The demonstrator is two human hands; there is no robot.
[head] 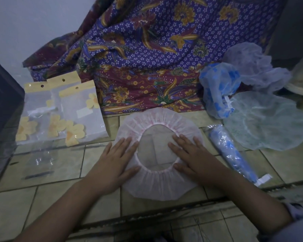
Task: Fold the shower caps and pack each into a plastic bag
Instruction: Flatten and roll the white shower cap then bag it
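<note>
Grips flat-fingered, left hand (115,161) and right hand (192,154) press opposite sides of the pink shower cap (157,187).

Dim light; beige tiled floor (12,210), pale wall (24,23), purple batik cloth (156,41) draped behind, dark cabinet (0,102) left

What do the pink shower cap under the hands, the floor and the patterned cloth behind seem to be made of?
Pink shower cap: thin, matte, translucent film, probably plastic or non-woven; tile lines show through, and the rim looks elastic-gathered.
Floor: ceramic-looking tiles with dark grout lines.
Patterned cloth: printed woven fabric, maybe cotton batik; it drapes in soft folds.
</note>
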